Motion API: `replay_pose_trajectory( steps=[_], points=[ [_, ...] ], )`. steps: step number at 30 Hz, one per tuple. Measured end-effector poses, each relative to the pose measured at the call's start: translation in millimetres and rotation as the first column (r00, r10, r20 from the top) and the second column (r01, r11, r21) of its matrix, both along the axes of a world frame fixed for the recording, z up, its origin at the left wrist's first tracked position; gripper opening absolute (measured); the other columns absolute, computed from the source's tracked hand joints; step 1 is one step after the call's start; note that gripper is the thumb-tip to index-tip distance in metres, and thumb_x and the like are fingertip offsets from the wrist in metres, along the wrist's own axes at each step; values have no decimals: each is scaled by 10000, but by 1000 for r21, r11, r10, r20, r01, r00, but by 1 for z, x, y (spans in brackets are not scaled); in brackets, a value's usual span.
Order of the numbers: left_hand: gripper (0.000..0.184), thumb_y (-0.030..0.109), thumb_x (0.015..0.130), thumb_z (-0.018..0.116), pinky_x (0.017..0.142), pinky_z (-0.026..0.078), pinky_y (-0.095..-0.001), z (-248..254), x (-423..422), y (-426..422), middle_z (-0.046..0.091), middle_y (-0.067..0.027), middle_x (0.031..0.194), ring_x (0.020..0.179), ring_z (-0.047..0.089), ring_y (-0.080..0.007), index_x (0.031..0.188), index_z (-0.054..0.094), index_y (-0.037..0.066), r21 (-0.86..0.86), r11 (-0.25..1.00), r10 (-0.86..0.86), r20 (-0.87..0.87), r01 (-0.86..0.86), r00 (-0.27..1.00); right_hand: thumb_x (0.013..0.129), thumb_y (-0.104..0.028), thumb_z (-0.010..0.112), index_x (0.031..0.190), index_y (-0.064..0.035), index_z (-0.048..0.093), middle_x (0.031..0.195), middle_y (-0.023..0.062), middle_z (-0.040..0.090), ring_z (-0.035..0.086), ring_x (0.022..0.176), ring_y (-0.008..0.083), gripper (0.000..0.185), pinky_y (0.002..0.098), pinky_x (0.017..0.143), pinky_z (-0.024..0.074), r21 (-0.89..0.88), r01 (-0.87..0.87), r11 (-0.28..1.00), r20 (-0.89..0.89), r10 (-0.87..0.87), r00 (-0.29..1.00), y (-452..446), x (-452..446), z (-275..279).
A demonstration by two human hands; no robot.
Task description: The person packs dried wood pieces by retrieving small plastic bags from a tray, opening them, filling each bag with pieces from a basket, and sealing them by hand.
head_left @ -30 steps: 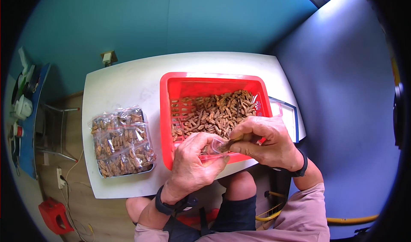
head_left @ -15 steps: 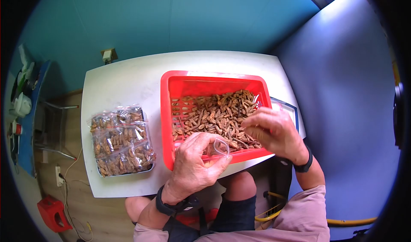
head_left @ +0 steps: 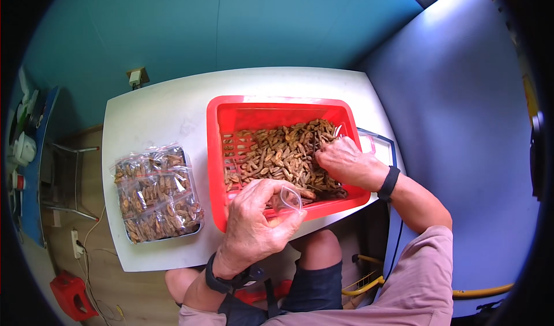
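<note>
Above the near rim of a red plastic basket (head_left: 214, 153), my left hand (head_left: 254, 222) is closed on a small clear plastic bag (head_left: 290, 198), whose rounded mouth gapes upward. Dried brown elongated pieces (head_left: 283, 158) lie heaped in the basket, mostly in its middle and right part. My right hand (head_left: 349, 161) reaches over the basket's right side, its curled fingers pressed together at the pile on dried brown pieces. The fingertips are partly hidden, so how many pieces they grip cannot be seen.
Several filled zip bags (head_left: 158, 199) lie in rows in a shallow tray on the left of the white table (head_left: 156, 118). A dark-edged frame or tray (head_left: 381, 144) sticks out right of the basket. A blue panel (head_left: 456, 124) borders the right side.
My right hand has come down from above the basket onto the pile, its fingers now among the pieces. My left hand keeps the bag at the near rim. The view has shifted slightly.
</note>
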State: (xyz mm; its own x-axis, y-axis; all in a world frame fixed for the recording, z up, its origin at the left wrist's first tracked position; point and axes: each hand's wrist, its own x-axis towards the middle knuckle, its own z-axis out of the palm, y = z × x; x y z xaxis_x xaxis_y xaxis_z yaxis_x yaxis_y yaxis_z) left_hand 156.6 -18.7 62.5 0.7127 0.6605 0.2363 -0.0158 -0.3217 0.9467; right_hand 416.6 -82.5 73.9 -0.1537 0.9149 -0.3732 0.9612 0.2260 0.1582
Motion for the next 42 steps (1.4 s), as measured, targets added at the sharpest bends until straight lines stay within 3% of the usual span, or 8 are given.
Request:
replay_pose_trajectory(
  steps=[5,10,16,18,19,26,38,42],
  points=[
    [340,112,735,816,775,519,-336,1,-1,1,683,-85,862,809,656,-219,1023,659,22,-29,1000,-4,16,4,1000,838,-113,633,846,-9,635,817,156,632,644,740,329,104,447,627,476,-110,90,990,7,-89,996,3,2,0],
    [337,100,737,809,753,517,-328,0,0,0,676,-88,851,790,647,-212,1027,658,18,-18,1000,-1,17,2,1000,944,-166,561,899,-10,527,816,169,564,589,698,388,165,474,615,448,195,188,963,-257,-135,957,-16,-4,8],
    [291,127,715,806,682,513,-339,-4,3,-1,668,-62,835,729,632,-208,958,659,66,15,999,32,71,-34,997,963,-132,526,888,-20,501,712,149,564,610,647,362,136,446,597,485,160,340,927,-546,-204,813,-29,-16,29],
    [290,124,715,805,685,514,-339,-4,2,0,667,-62,838,730,632,-209,957,658,64,20,999,32,68,-33,997,1021,-153,503,912,-7,545,661,91,561,608,567,250,187,345,503,458,263,286,921,-717,-12,697,-28,-17,35],
    [289,121,715,804,689,515,-339,-4,3,0,666,-62,842,732,631,-210,956,656,62,25,999,30,65,-31,997,1039,-173,539,971,4,596,658,22,564,534,489,111,198,250,445,406,-346,591,729,-886,-461,49,-28,-37,54],
    [281,107,717,798,696,515,-344,-1,1,0,654,-73,833,738,627,-220,952,652,58,-8,999,32,75,-32,997,943,-44,613,1007,-19,624,757,0,592,513,581,33,69,205,526,426,-263,530,806,-965,-227,-133,-32,-38,51],
    [328,74,719,810,746,531,-342,-6,1,0,679,-92,883,814,666,-220,1013,671,38,-27,1000,13,75,-11,997,888,-67,729,970,-22,641,768,85,617,595,658,217,128,326,591,463,205,287,936,-857,30,514,-21,-80,67],
    [330,80,713,815,740,531,-341,-6,1,1,681,-88,888,810,666,-218,1011,675,49,25,1000,10,79,-12,997,827,-31,781,984,-37,654,768,50,634,608,630,144,202,279,547,451,70,425,902,-927,-99,363,-22,-86,68]
  ],
)
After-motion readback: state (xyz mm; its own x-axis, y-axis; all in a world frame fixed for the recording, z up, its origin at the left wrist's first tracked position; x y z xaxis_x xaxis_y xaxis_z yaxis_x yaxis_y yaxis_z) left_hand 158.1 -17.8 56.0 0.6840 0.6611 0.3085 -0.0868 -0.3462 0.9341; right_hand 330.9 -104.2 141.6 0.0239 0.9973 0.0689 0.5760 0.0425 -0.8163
